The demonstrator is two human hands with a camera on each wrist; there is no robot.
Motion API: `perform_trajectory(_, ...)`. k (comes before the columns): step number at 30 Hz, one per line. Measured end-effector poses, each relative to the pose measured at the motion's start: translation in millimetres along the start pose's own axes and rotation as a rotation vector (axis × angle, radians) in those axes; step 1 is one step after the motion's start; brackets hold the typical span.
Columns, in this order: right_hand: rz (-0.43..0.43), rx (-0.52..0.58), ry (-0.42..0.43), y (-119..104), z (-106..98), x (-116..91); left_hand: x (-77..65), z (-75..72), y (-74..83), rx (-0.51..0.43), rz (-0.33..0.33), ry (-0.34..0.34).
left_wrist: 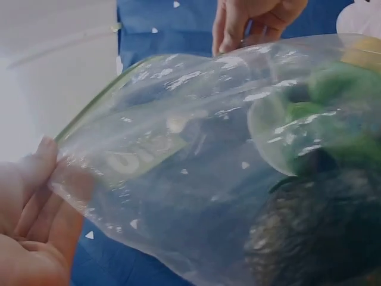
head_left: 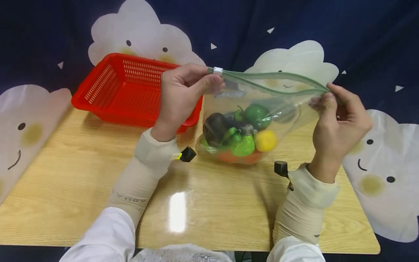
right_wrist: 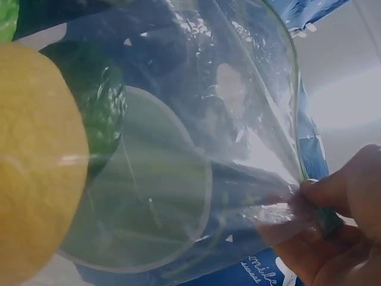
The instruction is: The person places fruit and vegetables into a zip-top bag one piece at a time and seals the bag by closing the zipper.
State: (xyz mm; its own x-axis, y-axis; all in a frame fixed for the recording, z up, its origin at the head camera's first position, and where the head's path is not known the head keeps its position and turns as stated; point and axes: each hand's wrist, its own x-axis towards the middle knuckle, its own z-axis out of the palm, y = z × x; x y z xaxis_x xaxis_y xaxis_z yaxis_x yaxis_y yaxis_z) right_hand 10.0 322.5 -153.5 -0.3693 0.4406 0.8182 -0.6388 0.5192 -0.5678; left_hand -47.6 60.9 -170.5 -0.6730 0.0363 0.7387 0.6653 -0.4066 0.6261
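Observation:
A clear slider zip bag (head_left: 294, 109) with a green zip strip hangs between the two hands, its mouth parted in the middle. At its left top corner, beside the white slider (head_left: 218, 71), my left hand (head_left: 183, 94) pinches the bag between thumb and fingers. My right hand (head_left: 343, 123) pinches the opposite top corner. Inside, bunched low, are a dark round item (head_left: 214, 130), a green round item (head_left: 256, 115), a yellow lemon-like fruit (head_left: 266, 141), a light green piece (head_left: 243, 146) and something orange (head_left: 240, 157) at the bottom.
A red slotted plastic basket (head_left: 137, 116) stands at the back left of the wooden table (head_left: 212, 211), behind my left hand. A dark blue cloth (head_left: 242, 22) with white smiling clouds hangs behind the table and shows along its sides.

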Motion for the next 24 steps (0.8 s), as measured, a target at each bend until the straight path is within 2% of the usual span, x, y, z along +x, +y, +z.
perform_trajectory(2, 0.009, -0.004, -0.002, 1, -2, 0, 0.9, 0.5, -2.4, -0.037, -0.017, -0.010)
perform_trajectory(7, -0.015, -0.021, -0.031, 1, -2, -1, 0.1, -2.8, -5.0, -0.062, 0.000, -0.024)
perform_trajectory(11, -0.027, -0.044, -0.040, 0, -2, -1, 0.9, -3.6, -8.7, -0.131, -0.006, 0.017)
perform_trajectory(15, -0.004, -0.049, -0.046, -5, -2, -1, 1.6, -2.0, -10.6, -0.172, 0.011, 0.056)
perform_trajectory(17, 0.003, -0.095, -0.043, -10, -3, -2, 1.8, -0.2, -11.1, -0.186, 0.019, 0.064)
perform_trajectory(19, -0.024, -0.197, -0.038, -16, -2, -3, 1.9, 1.8, -11.3, -0.200, 0.020, 0.069)
perform_trajectory(21, -0.071, -0.293, -0.023, -26, -1, -5, 1.7, 3.6, -11.5, -0.209, 0.019, 0.075)
perform_trajectory(24, -0.162, -0.372, -0.007, -40, 5, -8, 1.0, 5.4, -11.5, -0.198, 0.016, 0.085)
